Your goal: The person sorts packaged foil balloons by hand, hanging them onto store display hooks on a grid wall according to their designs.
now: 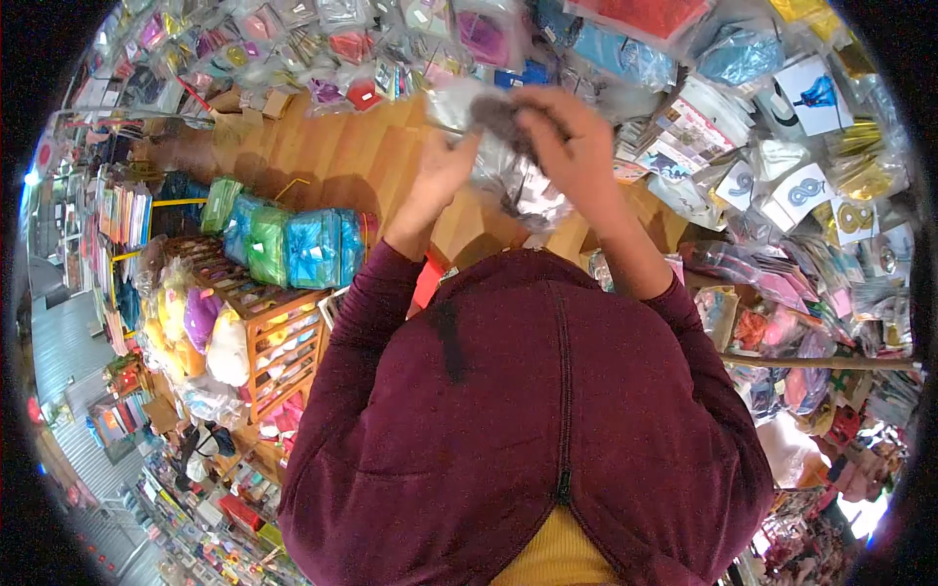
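Note:
A crinkled clear plastic bag (535, 200) hangs between my hands, shiny and partly see-through. At its upper part is a dark grey item (496, 119), blurred by motion; I cannot tell its kind. My left hand (445, 174) grips the left side of the bag, thumb raised toward the dark item. From the right, my right hand (575, 142) closes its fingers on the dark item, with part of the bag below them. Both hands are held out in front of my chest, above the wooden floor (337, 156).
Bagged goods (484, 37) line the display ahead. Packets with number shapes (796, 195) hang at the right. On the left, a wooden slatted crate (283, 347) stands near green and blue wrapped packs (293, 244). A wooden rail (821, 362) runs along the right side.

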The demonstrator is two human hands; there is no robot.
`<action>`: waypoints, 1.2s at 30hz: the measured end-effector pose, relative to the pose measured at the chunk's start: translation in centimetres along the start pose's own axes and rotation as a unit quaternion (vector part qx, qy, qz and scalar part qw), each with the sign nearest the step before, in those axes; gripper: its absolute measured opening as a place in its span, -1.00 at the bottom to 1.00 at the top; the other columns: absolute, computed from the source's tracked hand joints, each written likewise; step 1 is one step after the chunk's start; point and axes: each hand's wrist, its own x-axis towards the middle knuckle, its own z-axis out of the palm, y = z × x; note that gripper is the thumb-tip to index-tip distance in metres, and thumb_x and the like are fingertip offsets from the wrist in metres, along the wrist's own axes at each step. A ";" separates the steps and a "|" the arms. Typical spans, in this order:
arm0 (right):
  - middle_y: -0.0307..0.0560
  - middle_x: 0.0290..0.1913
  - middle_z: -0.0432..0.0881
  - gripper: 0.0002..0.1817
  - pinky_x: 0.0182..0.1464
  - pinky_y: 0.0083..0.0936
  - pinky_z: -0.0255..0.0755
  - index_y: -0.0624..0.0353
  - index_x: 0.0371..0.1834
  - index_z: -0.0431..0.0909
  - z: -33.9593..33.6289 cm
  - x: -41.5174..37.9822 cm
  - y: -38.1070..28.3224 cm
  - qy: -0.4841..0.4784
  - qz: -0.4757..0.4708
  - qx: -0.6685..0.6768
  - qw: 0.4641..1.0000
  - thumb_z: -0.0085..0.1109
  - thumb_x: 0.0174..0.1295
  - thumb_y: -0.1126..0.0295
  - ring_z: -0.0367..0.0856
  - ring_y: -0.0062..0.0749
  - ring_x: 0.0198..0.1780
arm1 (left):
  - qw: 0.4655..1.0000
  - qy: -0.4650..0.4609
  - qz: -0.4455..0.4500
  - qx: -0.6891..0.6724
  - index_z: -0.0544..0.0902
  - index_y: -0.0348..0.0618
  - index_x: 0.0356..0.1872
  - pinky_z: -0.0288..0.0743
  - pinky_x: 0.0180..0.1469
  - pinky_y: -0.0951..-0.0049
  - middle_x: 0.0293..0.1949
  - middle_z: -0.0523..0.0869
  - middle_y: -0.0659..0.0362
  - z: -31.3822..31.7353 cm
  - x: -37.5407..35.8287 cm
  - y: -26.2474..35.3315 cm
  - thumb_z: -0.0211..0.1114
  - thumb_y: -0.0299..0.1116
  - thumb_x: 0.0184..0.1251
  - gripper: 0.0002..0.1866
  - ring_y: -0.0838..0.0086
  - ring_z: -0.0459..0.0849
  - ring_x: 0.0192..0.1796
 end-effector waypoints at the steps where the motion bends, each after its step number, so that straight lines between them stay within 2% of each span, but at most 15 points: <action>1: 0.05 -0.25 0.56 -0.74 -0.10 -0.35 0.38 0.21 -0.19 0.53 -0.6 0.1 0.6 0.056 0.027 0.003 0.998 0.14 0.00 0.45 0.52 -0.11 -0.16 | 0.984 0.064 -0.083 -0.146 0.39 -0.38 0.00 0.45 -0.08 0.43 -0.12 0.58 0.05 0.5 0.1 0.4 0.21 -0.37 0.12 -0.57 0.40 0.57 -0.12; 4: 0.09 -0.12 0.50 -0.67 0.01 -0.26 0.31 0.18 -0.08 0.48 -1.0 0.5 0.0 0.065 -0.100 -0.122 0.985 0.13 0.01 0.47 0.42 -0.03 -0.03 | 0.916 0.156 -0.180 -0.323 0.44 -0.41 -0.08 0.49 -0.14 0.42 -0.13 0.57 0.01 1.8 0.0 1.6 0.06 -0.43 0.27 -0.72 0.36 0.59 -0.16; 8: 0.00 0.02 0.43 -0.60 0.14 -0.14 0.20 0.09 -0.04 0.46 3.9 -2.6 2.3 -0.066 -0.139 -0.272 0.950 0.04 -0.05 0.43 0.32 -0.04 0.12 | 0.886 0.089 -0.053 -0.452 0.40 -0.31 -0.02 0.49 -0.17 0.39 -0.15 0.56 0.07 3.0 -0.3 -0.2 0.02 -0.38 0.29 -0.70 0.35 0.57 -0.13; 10: -0.02 0.04 0.42 -0.61 0.14 -0.12 0.19 0.09 -0.06 0.47 3.7 -2.9 3.5 -0.059 -0.153 -0.291 0.943 0.01 -0.06 0.42 0.32 -0.05 0.13 | 0.995 0.054 0.083 -0.026 0.35 -0.26 0.05 0.48 -0.14 0.32 -0.09 0.52 0.09 2.6 -0.4 -3.2 0.02 -0.38 0.28 -0.66 0.30 0.53 -0.08; 12: -0.03 0.06 0.41 -0.62 0.14 -0.10 0.19 0.08 -0.08 0.48 3.6 -2.4 4.3 -0.053 -0.165 -0.304 0.937 -0.01 -0.06 0.41 0.32 -0.05 0.13 | 0.985 0.072 0.013 -0.155 0.30 -0.26 0.10 0.43 -0.04 0.23 0.00 0.47 0.05 3.6 0.1 -2.3 -0.03 -0.35 0.29 -0.62 0.23 0.50 -0.01; 14: -0.03 0.08 0.40 -0.63 0.13 -0.12 0.20 0.10 -0.11 0.49 3.3 -1.9 5.0 0.014 -0.147 -0.349 0.925 0.00 -0.07 0.39 0.34 -0.06 0.13 | 0.814 0.063 -0.192 -0.545 0.26 -0.26 0.15 0.38 0.04 0.18 0.04 0.45 0.03 3.1 -0.3 2.2 -0.12 -0.29 0.33 -0.59 0.20 0.48 0.03; 20: -0.01 0.17 0.35 -0.51 0.14 -0.32 0.26 0.19 0.04 0.41 1.7 -1.9 8.2 0.011 -0.060 -0.251 0.966 -0.10 -0.05 0.66 0.30 0.01 0.15 | 0.812 0.039 -0.165 -0.558 0.17 -0.27 0.21 0.15 0.24 0.12 0.17 0.34 0.01 1.7 -1.6 1.8 -0.15 -0.21 0.37 -0.53 0.21 0.33 0.20; 23: 0.07 0.12 0.37 -0.55 0.10 -0.33 0.30 0.18 0.03 0.42 2.5 -4.0 12.6 0.046 0.011 -0.226 0.973 -0.09 -0.01 0.63 0.33 0.01 0.12 | 0.779 0.046 -0.143 -0.609 0.18 -0.18 0.23 0.14 0.24 0.10 0.18 0.34 0.04 0.7 -2.6 0.4 -0.13 -0.18 0.37 -0.53 0.19 0.32 0.20; 25: 0.04 -0.13 0.57 -0.52 -0.09 -0.35 0.43 0.16 0.06 0.38 2.0 -6.7 15.9 -0.066 0.233 -0.208 0.948 0.03 -0.03 0.59 0.52 0.04 -0.12 | 0.771 0.065 -0.146 -0.616 0.18 -0.16 0.23 0.14 0.24 0.09 0.18 0.34 0.05 -0.4 -2.7 -0.1 -0.14 -0.17 0.37 -0.53 0.19 0.33 0.20; 26: 0.01 -0.27 0.62 -0.57 -0.22 -0.39 0.45 0.13 0.07 0.39 3.1 -8.6 22.4 0.100 0.282 -0.048 0.953 0.05 0.05 0.52 0.57 -0.02 -0.27 | 0.765 0.077 -0.148 -0.622 0.19 -0.15 0.23 0.14 0.24 0.08 0.18 0.35 0.05 -1.1 -2.6 -0.3 -0.14 -0.16 0.37 -0.53 0.19 0.33 0.19; 27: -0.01 -0.28 0.62 -0.63 -0.26 -0.44 0.43 0.17 0.05 0.40 0.7 -5.7 14.2 0.145 0.466 0.197 0.850 0.00 0.12 0.47 0.56 -0.18 -0.27 | 0.763 0.084 -0.144 -0.625 0.19 -0.15 0.23 0.14 0.24 0.08 0.18 0.35 0.05 -1.7 -2.4 -0.3 -0.14 -0.16 0.37 -0.53 0.19 0.33 0.19; 28: -0.08 -0.28 0.59 -0.69 -0.27 -0.50 0.39 0.25 -0.01 0.43 0.2 -7.3 19.9 0.278 0.292 0.254 0.879 -0.01 0.16 0.44 0.52 -0.36 -0.27 | 0.770 0.082 -0.121 -0.621 0.19 -0.16 0.23 0.12 0.25 0.09 0.18 0.34 0.05 -2.2 -2.3 -0.5 -0.15 -0.16 0.37 -0.53 0.20 0.32 0.20; 29: -0.13 -0.28 0.51 -0.71 -0.33 -0.52 0.41 0.20 0.02 0.36 -1.9 -5.1 14.8 0.260 0.480 0.214 0.810 -0.17 0.27 0.38 0.48 -0.45 -0.31 | 0.778 0.080 -0.104 -0.615 0.18 -0.16 0.23 0.11 0.26 0.10 0.19 0.34 0.06 -2.4 -2.7 -0.7 -0.16 -0.15 0.38 -0.52 0.21 0.32 0.21; 33: -0.10 -0.24 0.50 -0.78 -0.22 -0.54 0.39 0.30 -0.10 0.39 -4.0 0.0 9.1 0.320 0.208 0.094 0.920 -0.07 0.20 0.48 0.48 -0.44 -0.26 | 0.772 0.136 -0.109 -0.611 0.17 -0.16 0.24 0.10 0.27 0.11 0.19 0.34 0.07 -2.4 -2.7 -1.8 -0.16 -0.14 0.38 -0.51 0.20 0.30 0.22; 36: -0.03 -0.13 0.49 -0.71 -0.01 -0.40 0.31 0.26 -0.06 0.39 -1.0 0.9 3.3 0.141 0.009 -0.172 0.975 -0.04 0.12 0.51 0.45 -0.23 -0.09 | 0.772 0.130 -0.110 -0.613 0.10 -0.18 0.26 0.12 0.27 0.14 0.20 0.32 0.07 -1.1 -3.2 -1.2 -0.17 -0.16 0.38 -0.49 0.21 0.30 0.22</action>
